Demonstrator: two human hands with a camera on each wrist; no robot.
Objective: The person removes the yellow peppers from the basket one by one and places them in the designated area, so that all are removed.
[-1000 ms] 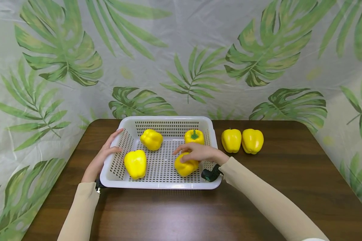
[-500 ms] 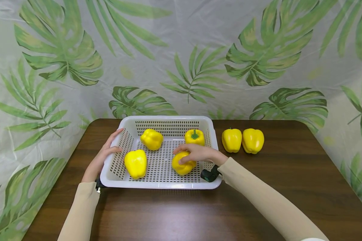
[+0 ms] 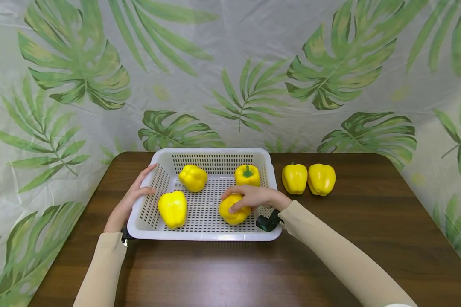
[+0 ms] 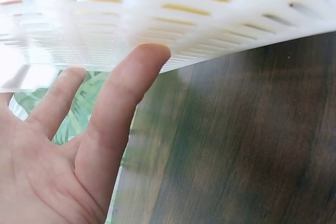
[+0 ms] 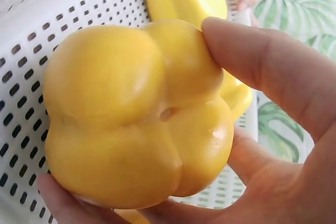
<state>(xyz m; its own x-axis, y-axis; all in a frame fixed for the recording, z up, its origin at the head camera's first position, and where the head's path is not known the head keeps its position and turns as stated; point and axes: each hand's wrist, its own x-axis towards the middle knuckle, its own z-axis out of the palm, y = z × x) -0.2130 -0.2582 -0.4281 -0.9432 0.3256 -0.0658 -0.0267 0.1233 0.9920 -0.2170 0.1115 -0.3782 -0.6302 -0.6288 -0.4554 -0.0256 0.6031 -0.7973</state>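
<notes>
A white plastic basket (image 3: pixel 203 236) with slotted walls stands on the table. Inside its right half, my right hand (image 3: pixel 251 197) holds a yellow bell pepper (image 3: pixel 230 214) between thumb and fingers. The right wrist view shows that pepper (image 5: pixel 131 114) close up, its lobed bottom facing the camera. Against the basket's left wall rests my left hand (image 3: pixel 132 196), fingers extended. In the left wrist view the left thumb (image 4: pixel 126 87) touches the slotted wall from outside. Three other yellow peppers lie in the basket: front left (image 3: pixel 173 209), back left (image 3: pixel 193 178) and back right (image 3: pixel 247 174).
Two more yellow bell peppers (image 3: pixel 294 179) lie side by side on the dark wooden table (image 3: pixel 369 221), right of the basket. Behind the table hangs a leaf-patterned cloth (image 3: pixel 249 98).
The pepper under my right hand has turned and shifted slightly left, and the fingers have closed round it. My left hand and the basket stay in place.
</notes>
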